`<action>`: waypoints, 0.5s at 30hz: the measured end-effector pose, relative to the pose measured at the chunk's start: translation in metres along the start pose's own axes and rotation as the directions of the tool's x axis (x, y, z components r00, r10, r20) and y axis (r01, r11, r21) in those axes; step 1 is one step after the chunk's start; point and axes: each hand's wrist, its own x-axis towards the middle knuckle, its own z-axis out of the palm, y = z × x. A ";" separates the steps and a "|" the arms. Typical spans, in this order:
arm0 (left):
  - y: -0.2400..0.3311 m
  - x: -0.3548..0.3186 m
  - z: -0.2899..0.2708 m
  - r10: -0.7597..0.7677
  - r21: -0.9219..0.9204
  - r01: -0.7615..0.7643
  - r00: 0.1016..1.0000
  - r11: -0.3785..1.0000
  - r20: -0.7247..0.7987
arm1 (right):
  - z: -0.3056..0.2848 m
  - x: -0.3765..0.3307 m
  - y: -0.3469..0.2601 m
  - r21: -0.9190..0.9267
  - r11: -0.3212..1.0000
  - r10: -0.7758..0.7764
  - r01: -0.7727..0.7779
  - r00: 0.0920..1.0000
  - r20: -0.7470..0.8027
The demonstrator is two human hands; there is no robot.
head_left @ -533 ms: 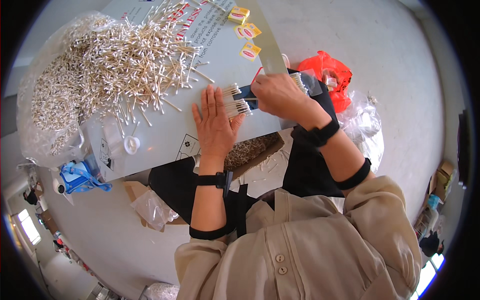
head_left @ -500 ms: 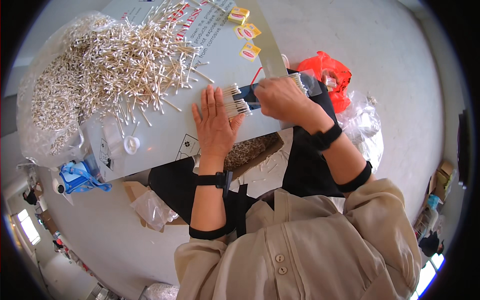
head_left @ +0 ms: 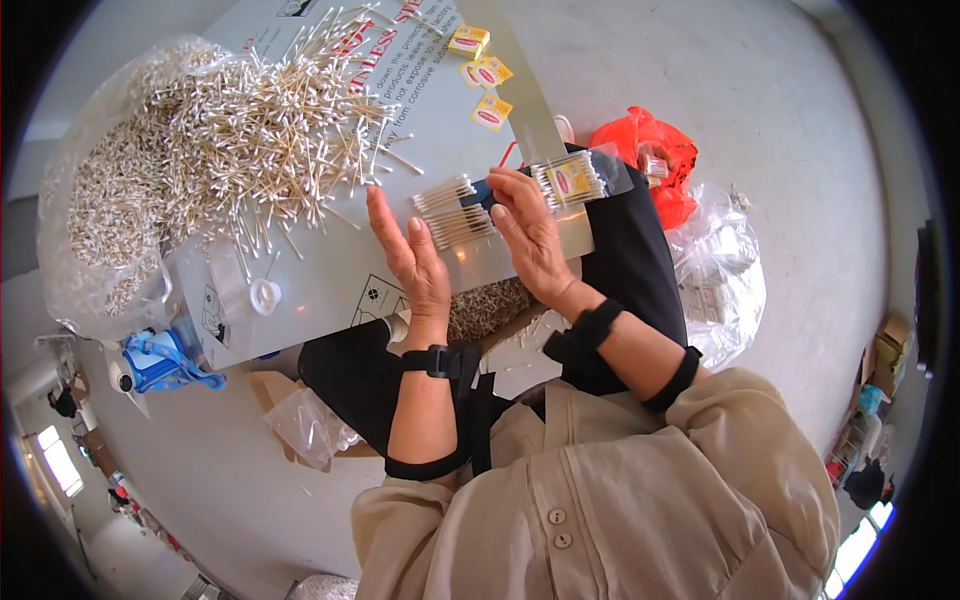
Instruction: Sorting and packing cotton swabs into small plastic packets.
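Note:
Two small rows of cotton swabs, an upper row [head_left: 443, 194] and a lower row [head_left: 458, 230], lie side by side on the grey tabletop. My left hand [head_left: 412, 265] is raised on its edge just left of the lower row, fingers stretched out and holding nothing. To the right of the rows, my right hand [head_left: 532, 235] has its thumb apart from its bent fingers, with nothing visible in its grasp. Its fingertips are beside a dark blue flat piece [head_left: 480, 194], partly hidden. Beyond that hand, a clear bag of swabs with a yellow card [head_left: 570, 181] lies at the table's edge.
A large heap of loose swabs [head_left: 250, 130] spills from a clear plastic bag [head_left: 60, 260] at the left. Several yellow cards [head_left: 490, 112] lie at the far right. A small white round container [head_left: 264, 296] sits near the front. Beside the table is a red bag [head_left: 650, 150].
My left hand has lifted from lying flat beside the swabs and turned on its edge. My right hand has moved left and nearer me, uncovering the bag with the yellow card.

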 end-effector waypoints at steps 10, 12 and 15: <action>0.001 0.015 0.024 -0.141 -0.316 0.109 0.987 0.943 -0.081 | 0.034 0.032 0.026 0.225 0.973 -0.019 0.050 0.991 -0.134; -0.003 0.017 0.018 -0.134 -0.359 0.115 0.991 0.926 -0.030 | 0.032 0.034 0.026 0.291 0.956 0.004 0.036 0.991 -0.135; -0.004 0.014 0.002 0.036 0.026 -0.039 0.995 0.999 0.098 | 0.015 0.033 0.032 0.475 0.876 0.163 -0.081 0.978 -0.133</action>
